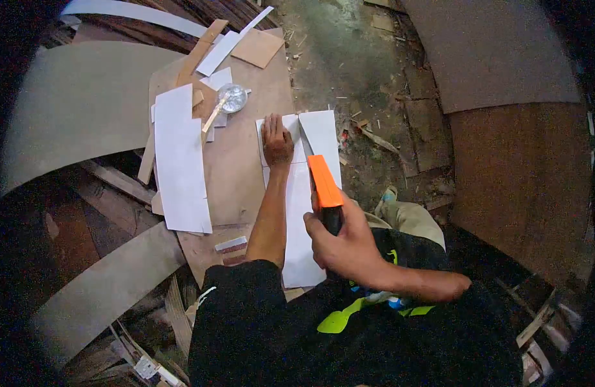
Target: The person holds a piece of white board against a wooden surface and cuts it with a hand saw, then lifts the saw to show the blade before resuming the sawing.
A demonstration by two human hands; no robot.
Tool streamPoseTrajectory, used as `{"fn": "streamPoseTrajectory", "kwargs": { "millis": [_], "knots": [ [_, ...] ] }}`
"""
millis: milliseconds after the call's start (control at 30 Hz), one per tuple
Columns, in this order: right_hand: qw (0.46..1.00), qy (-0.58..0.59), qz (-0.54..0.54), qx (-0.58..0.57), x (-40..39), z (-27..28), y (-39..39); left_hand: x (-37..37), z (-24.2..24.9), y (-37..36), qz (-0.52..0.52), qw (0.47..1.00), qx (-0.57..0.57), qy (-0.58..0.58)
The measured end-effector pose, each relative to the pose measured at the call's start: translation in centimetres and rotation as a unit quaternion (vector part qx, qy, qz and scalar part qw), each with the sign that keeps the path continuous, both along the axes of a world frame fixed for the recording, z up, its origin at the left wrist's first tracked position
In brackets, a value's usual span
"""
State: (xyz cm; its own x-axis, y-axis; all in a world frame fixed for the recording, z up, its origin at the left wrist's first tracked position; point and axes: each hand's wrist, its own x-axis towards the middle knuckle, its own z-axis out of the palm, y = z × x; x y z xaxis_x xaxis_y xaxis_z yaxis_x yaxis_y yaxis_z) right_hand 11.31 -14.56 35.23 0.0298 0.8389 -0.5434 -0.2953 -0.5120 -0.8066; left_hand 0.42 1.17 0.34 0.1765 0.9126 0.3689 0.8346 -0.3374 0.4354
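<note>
- The person's left hand (277, 140) lies flat, fingers spread, pressing down on the far end of a long white laminate strip (299, 219) that runs along the plywood board (236, 161) toward the body.
- The right hand (344, 244) is wrapped tight around the dark handle of an orange utility cutter (324, 184), whose orange body points away along the strip's right edge; whether the tip touches the sheet I cannot tell.
- A second white piece (320, 132), cut at a slant, lies just beside the left hand, touching the strip's far end.
- The strip looks thin and light, stiff enough to lie flat but likely to flex and slide on the smooth board, so I'd judge the flat palm on top the right way to pin it; its edges may chip if bent.
- Off to the left lies a wider white sheet (180, 158), and beyond it a round shiny tin (233, 98) with a wooden stick (213, 116) resting at it.
- Wood offcuts and scraps litter the dirt floor (375, 84) on the right.
</note>
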Motion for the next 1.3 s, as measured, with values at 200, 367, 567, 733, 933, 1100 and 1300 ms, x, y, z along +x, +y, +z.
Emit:
{"fn": "streamPoseTrajectory", "kwargs": {
  "millis": [200, 367, 567, 733, 933, 1100, 1300],
  "knots": [
    [0.999, -0.029, -0.001, -0.042, 0.4, 1.1, 0.7, -0.1, 0.5, 0.0, -0.002, 1.0, -0.002, 0.013],
    [0.999, -0.05, 0.004, 0.002, 0.3, -0.7, 1.3, 0.0, 0.4, 0.3, 0.002, 1.0, -0.002, 0.011],
    [0.984, -0.178, -0.011, 0.029, 0.1, -14.7, 2.3, 0.0, 0.6, 0.8, 0.007, 1.0, -0.001, 0.018],
    [0.992, -0.122, -0.004, -0.034, 0.8, -11.2, 4.9, -0.2, 0.9, -0.2, 0.007, 1.0, -0.013, 0.025],
    [0.992, -0.119, -0.001, -0.035, 2.1, -9.8, 8.6, -0.2, 0.7, 0.0, 0.011, 0.999, -0.01, 0.043],
    [0.992, -0.099, 0.069, -0.039, 4.4, -8.6, 15.0, -0.3, 0.8, -0.2, -0.001, 0.997, -0.005, 0.076],
    [0.99, -0.141, 0.002, 0.021, 2.7, -11.0, 15.1, -0.6, -1.2, -0.1, 0.004, 0.996, -0.013, 0.09]
  ]
}}
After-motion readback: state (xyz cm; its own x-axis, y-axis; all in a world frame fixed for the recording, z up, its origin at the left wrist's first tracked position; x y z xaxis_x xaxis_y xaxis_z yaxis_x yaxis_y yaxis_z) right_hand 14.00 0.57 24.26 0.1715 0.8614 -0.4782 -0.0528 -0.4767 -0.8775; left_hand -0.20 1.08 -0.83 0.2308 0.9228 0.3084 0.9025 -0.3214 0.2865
